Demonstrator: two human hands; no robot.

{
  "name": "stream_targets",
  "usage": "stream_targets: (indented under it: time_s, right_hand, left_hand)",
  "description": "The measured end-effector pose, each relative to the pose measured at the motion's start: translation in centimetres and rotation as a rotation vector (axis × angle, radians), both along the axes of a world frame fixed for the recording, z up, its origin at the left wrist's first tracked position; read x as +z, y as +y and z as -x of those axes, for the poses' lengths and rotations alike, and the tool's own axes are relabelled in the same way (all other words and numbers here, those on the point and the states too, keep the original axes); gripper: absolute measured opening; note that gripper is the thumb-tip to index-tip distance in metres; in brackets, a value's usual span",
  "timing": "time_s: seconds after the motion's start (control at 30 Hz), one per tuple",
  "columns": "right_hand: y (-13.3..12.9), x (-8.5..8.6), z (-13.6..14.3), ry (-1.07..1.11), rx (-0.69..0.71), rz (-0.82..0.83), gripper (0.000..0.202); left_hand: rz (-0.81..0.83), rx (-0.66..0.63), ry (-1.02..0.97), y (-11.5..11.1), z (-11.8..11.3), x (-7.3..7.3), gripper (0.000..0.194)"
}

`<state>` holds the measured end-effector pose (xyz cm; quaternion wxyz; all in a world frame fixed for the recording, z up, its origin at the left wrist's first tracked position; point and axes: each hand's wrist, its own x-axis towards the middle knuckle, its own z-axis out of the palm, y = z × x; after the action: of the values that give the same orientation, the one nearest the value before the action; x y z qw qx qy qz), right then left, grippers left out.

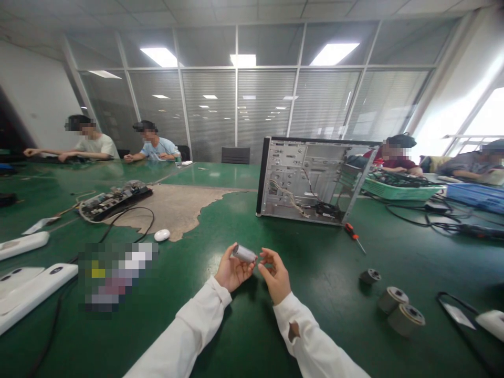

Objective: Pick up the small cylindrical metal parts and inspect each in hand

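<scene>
My left hand [233, 272] is closed around a small electric motor [244, 254], a smooth silver cylinder with reddish bits at its right end. The motor lies tilted across the fingers, above the green table. Close to that reddish end is my right hand [276, 273]; its thumb and fingers are curved, with a gap between their tips, and I see nothing held in them. To the right stand a small dark cylinder [370, 276] and two larger grey cylinders [392, 300] with round fittings in their tops. Both my sleeves are white.
An opened computer case [307, 181] stands ahead, with a screwdriver [355, 238] beside it. Left lie a circuit assembly [116, 200], a white mouse-like object [161, 235] and white casings [37, 294]. Green [401, 190] and blue baskets [476, 197] and cables are at right. Several people sit around.
</scene>
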<state>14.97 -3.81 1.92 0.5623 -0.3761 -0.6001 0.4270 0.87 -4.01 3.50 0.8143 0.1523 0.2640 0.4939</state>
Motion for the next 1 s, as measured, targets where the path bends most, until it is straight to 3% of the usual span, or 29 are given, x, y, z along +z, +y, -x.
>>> stream_targets:
  time_s: [0.43, 1.0]
  right_hand:
    - [0.2, 0.0, -0.1, 0.055, 0.046, 0.052, 0.032]
    - [1.4, -1.0, -0.2, 0.334, 0.195, 0.372, 0.035]
  left_hand:
    - [-0.081, -0.006, 0.050, -0.3, -0.2, 0.6, 0.056]
    - [-0.231, 0.131, 0.346, -0.3, -0.9, -0.1, 0.038]
